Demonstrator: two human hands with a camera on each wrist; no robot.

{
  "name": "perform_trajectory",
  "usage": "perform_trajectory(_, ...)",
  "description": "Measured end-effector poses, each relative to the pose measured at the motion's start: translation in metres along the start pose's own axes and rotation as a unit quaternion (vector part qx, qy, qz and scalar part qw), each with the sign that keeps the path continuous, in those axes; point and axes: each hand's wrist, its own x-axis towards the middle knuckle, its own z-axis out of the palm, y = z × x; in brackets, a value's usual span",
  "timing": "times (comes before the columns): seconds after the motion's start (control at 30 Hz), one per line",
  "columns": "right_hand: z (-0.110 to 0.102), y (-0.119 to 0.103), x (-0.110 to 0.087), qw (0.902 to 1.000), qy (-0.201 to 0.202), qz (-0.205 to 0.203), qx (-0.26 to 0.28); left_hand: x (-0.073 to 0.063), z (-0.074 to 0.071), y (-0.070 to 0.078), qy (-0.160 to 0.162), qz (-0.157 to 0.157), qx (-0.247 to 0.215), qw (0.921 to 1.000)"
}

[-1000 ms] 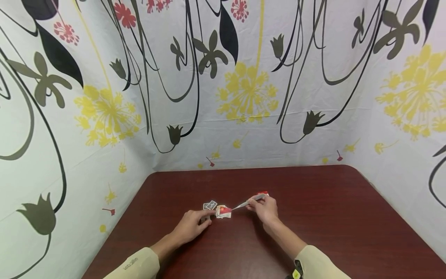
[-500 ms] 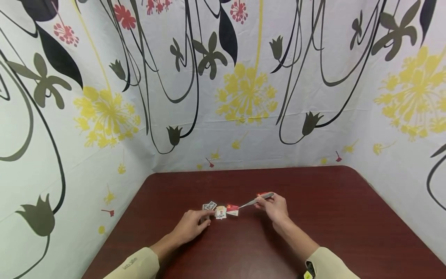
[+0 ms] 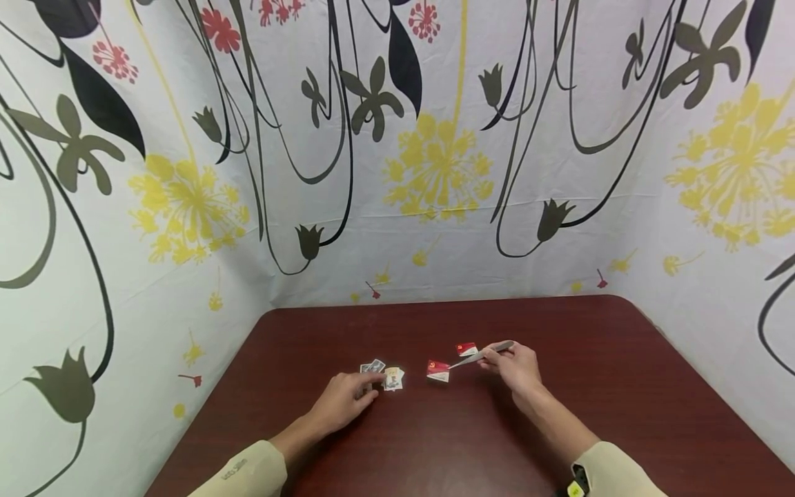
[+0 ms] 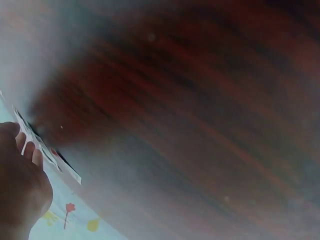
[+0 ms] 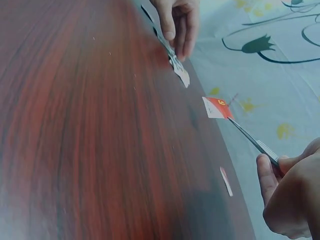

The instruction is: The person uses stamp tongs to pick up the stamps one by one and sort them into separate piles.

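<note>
While clamped on tweezers (image 3: 472,358), right hand (image 3: 515,366): right of centre in the lower half of the head frame; at the lower right of the right wrist frame, thumb and fingers pinched together on the metal.
Tweezers: grey, slanting down to the left in the head frame, tips at the right edge of a red-and-white card (image 3: 437,368).
Red-and-white card: just right of lower centre in the head frame; right of centre in the right wrist frame, red corner at the tips; hard to tell whether lifted or resting.
Second card (image 3: 466,349): red and white too, higher and slightly to the right in the head frame, apart from the first.
Left hand (image 3: 344,400): left of lower centre in the head frame, forefinger stretched out, thumb held apart from it.
Pale cards (image 3: 394,378): overlapping, right at the left forefinger's tip; contact hard to tell.
Grey cards (image 3: 374,366): just beyond the left forefinger, partly covered by it.
Brown table (image 3: 559,331): across the lower half of the head frame, beneath a flowered cloth (image 3: 459,266) filling the upper half.
</note>
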Motion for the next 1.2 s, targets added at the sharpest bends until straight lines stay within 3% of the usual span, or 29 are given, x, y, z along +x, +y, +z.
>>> perform_trajectory(0.43, -0.032, -0.003, 0.014, 0.9996, 0.025, -0.009, -0.007, -0.001, 0.004, 0.005, 0.001, 0.007, 0.003, 1.0000)
perform_trajectory(0.87, -0.060, -0.008, 0.030, 0.9979, 0.023, -0.001, -0.061, -0.002, 0.008, 0.001, 0.001, 0.010, 0.000, 1.0000)
perform_trajectory(1.2, -0.064, -0.007, 0.048, 0.9959, 0.029, -0.003, -0.086, -0.003, 0.009, 0.002, 0.005, 0.004, -0.004, 1.0000)
